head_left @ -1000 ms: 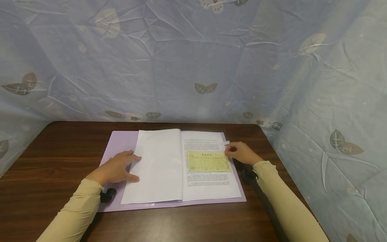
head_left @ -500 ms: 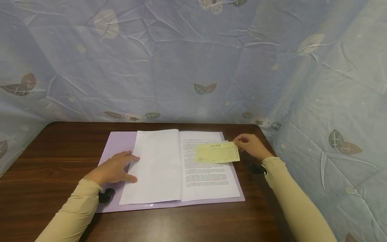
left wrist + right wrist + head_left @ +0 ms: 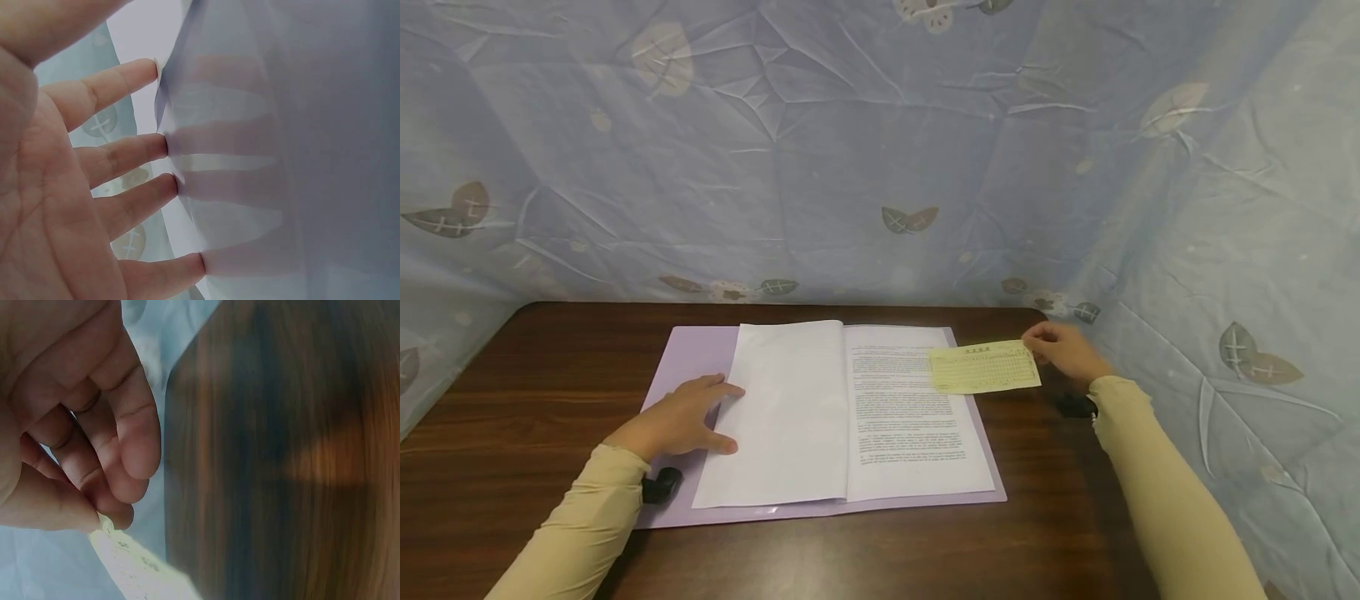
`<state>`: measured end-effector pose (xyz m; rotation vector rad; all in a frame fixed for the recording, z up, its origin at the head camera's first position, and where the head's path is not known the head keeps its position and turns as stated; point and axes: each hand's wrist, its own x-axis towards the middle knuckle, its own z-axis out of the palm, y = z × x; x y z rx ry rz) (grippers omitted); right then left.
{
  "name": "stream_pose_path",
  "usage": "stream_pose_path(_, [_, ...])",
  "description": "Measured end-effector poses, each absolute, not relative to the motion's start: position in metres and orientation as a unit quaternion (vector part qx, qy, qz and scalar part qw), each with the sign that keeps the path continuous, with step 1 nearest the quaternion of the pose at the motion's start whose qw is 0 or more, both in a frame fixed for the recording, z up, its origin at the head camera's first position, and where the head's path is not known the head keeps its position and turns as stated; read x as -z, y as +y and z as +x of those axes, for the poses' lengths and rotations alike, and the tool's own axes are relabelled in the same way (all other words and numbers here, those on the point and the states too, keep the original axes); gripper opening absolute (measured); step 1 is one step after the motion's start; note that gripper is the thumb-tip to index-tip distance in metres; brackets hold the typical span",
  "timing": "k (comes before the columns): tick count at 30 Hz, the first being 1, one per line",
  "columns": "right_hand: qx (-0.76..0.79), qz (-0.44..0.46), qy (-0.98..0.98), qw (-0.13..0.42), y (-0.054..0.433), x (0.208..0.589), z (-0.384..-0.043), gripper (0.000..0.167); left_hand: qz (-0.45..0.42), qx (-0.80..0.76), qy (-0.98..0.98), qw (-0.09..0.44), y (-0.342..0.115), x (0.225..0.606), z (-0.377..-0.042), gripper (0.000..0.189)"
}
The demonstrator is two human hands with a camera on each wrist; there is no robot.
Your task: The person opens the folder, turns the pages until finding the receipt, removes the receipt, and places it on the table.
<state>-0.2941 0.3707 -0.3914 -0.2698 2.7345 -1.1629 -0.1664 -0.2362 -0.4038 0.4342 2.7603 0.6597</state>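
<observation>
By its upper right corner, my right hand (image 3: 1070, 354) pinches a yellow printed slip (image 3: 983, 367). The slip hangs over the right edge of an open lilac folder (image 3: 700, 350), partly above the printed page (image 3: 910, 442). In the right wrist view the slip (image 3: 140, 569) comes out between thumb and index fingertip. My left hand (image 3: 681, 419) lies at the folder's left side, fingers spread and fairly straight. Its fingertips touch the left edge of a blank white page (image 3: 782, 408). The left wrist view has those fingers (image 3: 134, 150) against a glossy sheet that mirrors them.
A dark brown wooden table (image 3: 535, 392) bears the folder. Behind it and to the right hangs a pale blue curtain (image 3: 835, 167) with a leaf pattern. Black wrist cameras, such as the left one (image 3: 662, 485), sit at both cuffs.
My right hand has lifted the yellow slip off the printed page and carried it to the right and slightly away from me. The left hand has stayed on the page edge.
</observation>
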Motion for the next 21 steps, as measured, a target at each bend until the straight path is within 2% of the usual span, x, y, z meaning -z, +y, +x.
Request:
stream_pose_path(12, [0.341,-0.064,0.934,0.085,0.414,0.398,-0.295,0.035,0.151,-0.225,0.953,0.134,-0.238,0.407,-0.167,0.09])
stream_pose_path(21, [0.314,-0.051,0.944,0.085,0.428,0.414,-0.301,0.036,0.148,-0.229,0.953,0.135,-0.237,0.405,-0.166,0.087])
